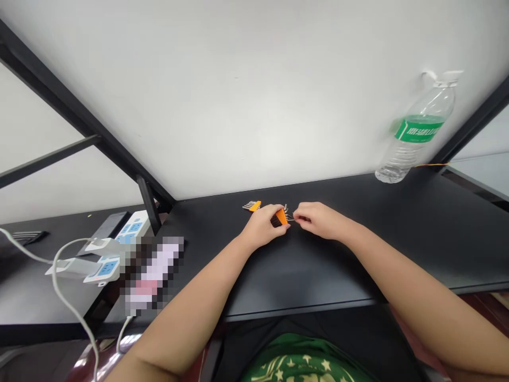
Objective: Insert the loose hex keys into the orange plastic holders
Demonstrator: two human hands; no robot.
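My left hand (259,228) is closed around an orange plastic hex key holder (282,216), thumb at its near edge and fingers at its far edge. Several metal hex keys stick out of its right side. The fingertips of my right hand (318,218) pinch a thin metal hex key (290,220) beside the holder. Whether that key still sits in a slot I cannot tell. Just beyond my left hand, a second orange holder (256,206) with several silver keys lies on the black table (302,270).
A clear water bottle (417,130) with a green label stands at the back right against the white wall. On the left lie a blurred-out phone-like object (155,276) and a white power strip (133,228) with plugs and a white cable (66,300). Black metal frame bars (115,154) rise there.
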